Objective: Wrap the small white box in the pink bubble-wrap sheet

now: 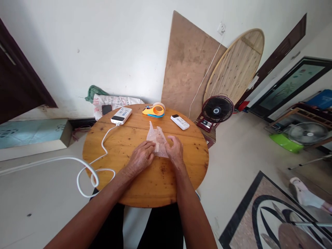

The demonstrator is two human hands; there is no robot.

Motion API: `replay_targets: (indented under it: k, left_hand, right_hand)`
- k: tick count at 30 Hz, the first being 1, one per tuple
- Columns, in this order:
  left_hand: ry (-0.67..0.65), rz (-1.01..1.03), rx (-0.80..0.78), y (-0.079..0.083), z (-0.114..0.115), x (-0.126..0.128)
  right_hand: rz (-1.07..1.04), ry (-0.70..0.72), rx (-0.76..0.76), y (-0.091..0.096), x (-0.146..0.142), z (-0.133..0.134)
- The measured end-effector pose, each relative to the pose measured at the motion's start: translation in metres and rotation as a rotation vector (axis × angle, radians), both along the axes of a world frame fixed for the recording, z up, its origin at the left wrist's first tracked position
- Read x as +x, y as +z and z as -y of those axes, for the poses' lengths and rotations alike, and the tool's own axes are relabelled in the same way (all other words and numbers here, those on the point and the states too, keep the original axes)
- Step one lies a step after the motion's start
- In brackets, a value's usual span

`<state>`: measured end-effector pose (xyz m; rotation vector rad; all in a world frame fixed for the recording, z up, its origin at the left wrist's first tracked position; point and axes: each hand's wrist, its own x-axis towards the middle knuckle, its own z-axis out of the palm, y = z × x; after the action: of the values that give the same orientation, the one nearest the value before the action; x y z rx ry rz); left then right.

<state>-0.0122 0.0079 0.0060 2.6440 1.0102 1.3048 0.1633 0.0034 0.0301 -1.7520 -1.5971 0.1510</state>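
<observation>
A crumpled clear plastic bag (157, 137) lies in the middle of a round wooden table (124, 138). My left hand (141, 157) rests on the table with its fingers curled and pinched on the bag's near left edge. My right hand (175, 150) lies on the bag's right edge, fingers bent and pressing it down. Both forearms reach in from the bottom of the view.
At the table's far side are a white power bank (121, 115) with a white cable (103, 145) looping off to the left, an orange tape dispenser (154, 110) and a white remote (180, 122). A black fan (217, 110) stands behind right. A board and a round tabletop lean on the wall.
</observation>
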Motion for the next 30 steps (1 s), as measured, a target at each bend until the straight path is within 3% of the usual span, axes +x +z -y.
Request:
replay_targets:
  k: [5,8,15,30]
  left_hand:
    - [-0.003,-0.003,-0.02,-0.0006,0.0003,-0.0002]
    - [-0.006,0.002,-0.025,0.0005,0.0008,0.0002]
    - [-0.002,0.005,-0.051,0.0011,0.0005,0.0008]
    - [0.0,-0.075,-0.064,0.0024,0.003,-0.0008]
  right_hand:
    - [-0.059,-0.039,-0.313,0.0028,0.0091,-0.0011]
    - [-0.028,-0.04,-0.385,0.0022,0.0108,-0.0017]
    - [0.077,0.043,-0.31,-0.0028,0.0085,-0.0019]
    - [0.074,-0.037,-0.283,-0.0018,0.004,-0.0026]
